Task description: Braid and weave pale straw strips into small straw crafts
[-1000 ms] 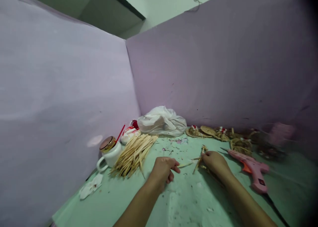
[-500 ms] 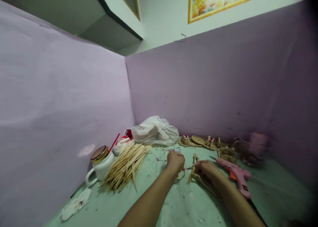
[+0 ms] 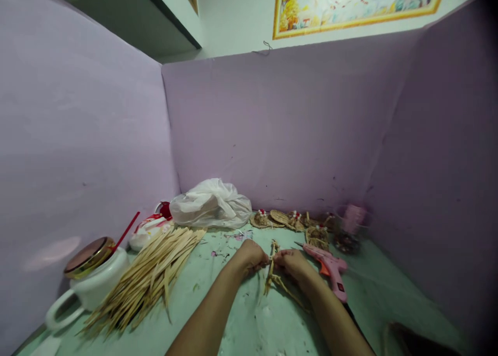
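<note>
My left hand (image 3: 253, 257) is closed in a pinch at the left side of a small piece of braided straw (image 3: 269, 278), with its fingertips near those of the other hand. My right hand (image 3: 291, 263) pinches the same straw piece from the right, and a loose straw length trails down beneath that wrist. What exactly the left fingertips hold is too small to make out. Just right of my right hand lies a pink glue gun (image 3: 329, 268) with an orange trigger, its nozzle pointing to the upper left.
A bundle of dry straw strips (image 3: 151, 273) lies left, beside a white mug (image 3: 99, 281) with a gold-rimmed lid and red straw. Behind are a white plastic bag (image 3: 212, 204), woven straw pieces (image 3: 280, 219) with red-and-white trims, and a clear container (image 3: 347, 239) holding a pink roll.
The view has turned right, so things on the table sit further left. My left hand has come in to the straw piece, closing the gap to my right hand.
</note>
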A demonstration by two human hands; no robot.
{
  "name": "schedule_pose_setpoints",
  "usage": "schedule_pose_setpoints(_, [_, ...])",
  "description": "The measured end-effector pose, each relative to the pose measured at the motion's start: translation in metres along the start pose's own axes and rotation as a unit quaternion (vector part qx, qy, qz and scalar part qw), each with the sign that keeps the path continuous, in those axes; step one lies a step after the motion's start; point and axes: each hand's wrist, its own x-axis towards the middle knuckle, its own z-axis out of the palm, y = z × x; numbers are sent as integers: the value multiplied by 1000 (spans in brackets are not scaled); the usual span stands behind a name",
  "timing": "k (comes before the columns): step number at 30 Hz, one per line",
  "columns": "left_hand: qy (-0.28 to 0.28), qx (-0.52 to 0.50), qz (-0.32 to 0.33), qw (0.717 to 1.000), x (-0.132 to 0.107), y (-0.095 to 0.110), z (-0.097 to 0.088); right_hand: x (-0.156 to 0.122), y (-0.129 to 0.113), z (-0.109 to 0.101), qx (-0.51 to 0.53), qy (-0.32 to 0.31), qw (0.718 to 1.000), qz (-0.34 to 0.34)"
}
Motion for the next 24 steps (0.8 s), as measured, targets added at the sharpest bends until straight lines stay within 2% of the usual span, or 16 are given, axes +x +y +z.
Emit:
schedule_pose_setpoints(3, [1, 24, 10, 1000, 4, -3, -1, 0, 1, 0, -4, 0, 1000, 4])
schedule_pose_setpoints(7, [32, 81, 53, 995, 12, -9, 1, 1, 2, 0, -9, 2, 1000, 8])
schedule_pose_setpoints(12, [65, 189, 114, 973, 15, -11, -2, 1, -1, 1, -22, 14, 999, 21])
schedule_pose_setpoints(15, [89, 264, 125, 952, 4, -9, -3, 2, 0, 0, -33, 17, 999, 28])
schedule_pose_setpoints(17, [106, 308, 131, 936, -13, -8, -2, 3, 3, 0, -37, 14, 999, 30])
schedule_pose_setpoints(18, [125, 297, 138, 937, -24, -9, -2, 4, 5, -1, -37, 11, 999, 32])
schedule_pose_setpoints(20, [142, 193, 176, 955, -52, -14, -2, 7, 10, 0, -36, 2, 999, 37])
schedule_pose_setpoints(21, [122, 97, 172, 973, -68, -19, -3, 9, 12, 1, -34, 2, 998, 45])
schedule_pose_setpoints(22, [76, -28, 139, 987, -86, -25, -5, 10, 14, 1, -27, 4, 998, 52])
schedule_pose_setpoints(23, [10, -165, 108, 980, -105, -32, -9, 10, 15, 1, -34, 5, 998, 57])
schedule_pose_setpoints(24, [-55, -295, 86, 950, -125, -42, -15, 10, 16, 2, -54, 21, 997, 47])
